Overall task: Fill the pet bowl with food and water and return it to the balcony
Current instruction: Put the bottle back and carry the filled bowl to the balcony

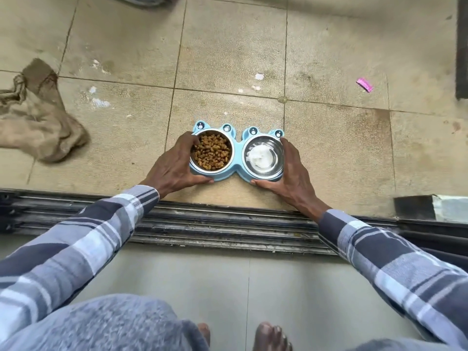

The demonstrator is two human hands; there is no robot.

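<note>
Bare feet (pixel 271 336) behind door track (pixel 202 224). Left hand (pixel 174 165), right hand (pixel 291 171): clamped on opposite ends of blue pet bowl (pixel 236 158), level, likely against spills. Kibble left, water right. Resting on balcony floor (pixel 228 59); release pending.

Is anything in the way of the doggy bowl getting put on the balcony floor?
No. Both hands, left hand and right hand, hold the blue pet bowl over bare balcony tiles. The sack lies far left.
</note>
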